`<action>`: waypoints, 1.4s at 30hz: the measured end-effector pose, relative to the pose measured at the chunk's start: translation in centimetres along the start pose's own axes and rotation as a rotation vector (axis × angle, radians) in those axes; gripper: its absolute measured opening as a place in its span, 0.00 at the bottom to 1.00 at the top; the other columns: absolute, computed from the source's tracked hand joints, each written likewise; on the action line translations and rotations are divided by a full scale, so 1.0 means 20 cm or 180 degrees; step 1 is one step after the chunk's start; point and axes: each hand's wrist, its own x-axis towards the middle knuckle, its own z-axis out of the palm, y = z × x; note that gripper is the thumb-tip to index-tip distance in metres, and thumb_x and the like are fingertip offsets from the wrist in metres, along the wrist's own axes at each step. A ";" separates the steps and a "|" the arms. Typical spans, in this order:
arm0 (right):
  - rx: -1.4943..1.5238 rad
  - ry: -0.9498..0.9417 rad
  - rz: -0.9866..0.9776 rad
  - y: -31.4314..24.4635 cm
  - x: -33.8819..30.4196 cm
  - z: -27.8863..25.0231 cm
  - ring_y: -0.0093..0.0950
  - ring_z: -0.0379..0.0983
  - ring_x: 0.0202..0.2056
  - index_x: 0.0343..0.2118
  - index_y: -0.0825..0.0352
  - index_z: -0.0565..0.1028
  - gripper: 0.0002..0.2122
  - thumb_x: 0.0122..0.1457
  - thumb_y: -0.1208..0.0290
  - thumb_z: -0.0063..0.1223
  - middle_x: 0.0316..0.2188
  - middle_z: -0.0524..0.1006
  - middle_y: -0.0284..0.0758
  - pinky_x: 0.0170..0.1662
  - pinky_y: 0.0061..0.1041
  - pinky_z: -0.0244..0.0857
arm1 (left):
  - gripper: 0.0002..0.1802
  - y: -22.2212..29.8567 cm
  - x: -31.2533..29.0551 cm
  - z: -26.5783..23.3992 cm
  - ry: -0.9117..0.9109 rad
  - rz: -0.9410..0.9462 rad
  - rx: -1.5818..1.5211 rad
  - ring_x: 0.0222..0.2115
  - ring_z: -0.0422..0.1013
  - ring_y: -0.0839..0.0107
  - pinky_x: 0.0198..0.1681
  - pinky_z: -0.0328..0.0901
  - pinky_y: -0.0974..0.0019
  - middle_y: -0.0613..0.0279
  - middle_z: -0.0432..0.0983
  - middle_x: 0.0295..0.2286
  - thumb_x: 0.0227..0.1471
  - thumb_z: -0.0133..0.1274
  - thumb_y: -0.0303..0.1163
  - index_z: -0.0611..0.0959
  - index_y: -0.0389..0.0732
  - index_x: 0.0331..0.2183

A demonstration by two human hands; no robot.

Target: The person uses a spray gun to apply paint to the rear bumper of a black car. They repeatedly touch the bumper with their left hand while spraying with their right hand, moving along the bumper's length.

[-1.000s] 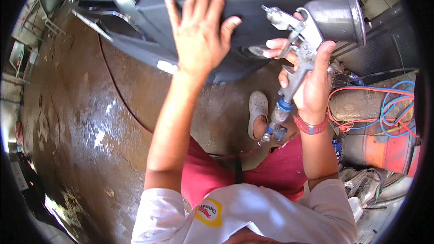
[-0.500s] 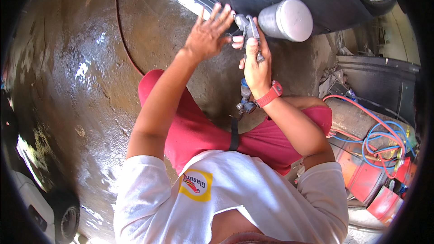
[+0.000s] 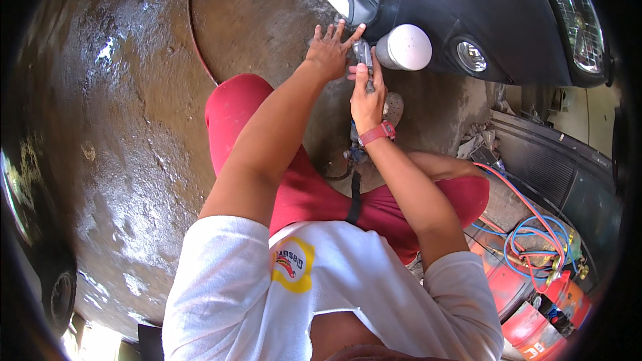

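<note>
The dark bumper [image 3: 461, 0] serves as landmark. The spray gun [image 3: 363, 57] lies on the wearer's side of it, close to the bumper's lower edge in this view, toward its left end. The right hand [image 3: 369, 97] grips the gun, fingers wrapped round the handle; the left hand [image 3: 328, 55], nearer the bumper's left end, holds nothing visible, its fingers spread and its back uppermost. From the left hand the gun lies just to the right, thumb beside the gun's head; contact cannot be told. The gun's body, foreshortened, runs from the right hand toward the bumper. Its cup [image 3: 404, 48] leans to the right, overlapping the bumper's edge in view, left of the bumper's round lamp [image 3: 471, 57]. The trigger's position cannot be made out.
</note>
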 end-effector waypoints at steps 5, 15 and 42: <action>-0.0001 0.0138 -0.0331 0.01 0.04 0.09 0.32 0.84 0.38 0.71 0.73 0.65 0.30 0.76 0.55 0.46 0.39 0.85 0.46 0.47 0.34 0.76 | 0.54 -0.05 0.02 -0.01 0.0035 -0.0189 0.0290 0.70 0.60 0.44 0.74 0.45 0.35 0.45 0.51 0.74 0.66 0.54 0.54 0.34 0.81 0.75; 0.0251 0.0231 -0.0202 -0.07 0.13 0.08 0.27 0.83 0.39 0.73 0.71 0.62 0.31 0.77 0.52 0.45 0.42 0.85 0.41 0.30 0.24 0.71 | 0.43 -0.05 0.07 0.05 -0.0008 -0.0346 0.0264 0.64 0.70 0.50 0.75 0.43 0.37 0.49 0.53 0.74 0.72 0.43 0.43 0.42 0.82 0.75; 0.0473 -0.0022 0.0351 -0.05 -0.06 0.02 0.28 0.82 0.42 0.75 0.68 0.58 0.34 0.76 0.48 0.44 0.45 0.84 0.43 0.23 0.21 0.68 | 0.57 -0.02 0.05 0.15 -0.0148 -0.0317 -0.0462 0.65 0.70 0.53 0.68 0.61 0.37 0.58 0.44 0.77 0.64 0.53 0.35 0.33 0.61 0.77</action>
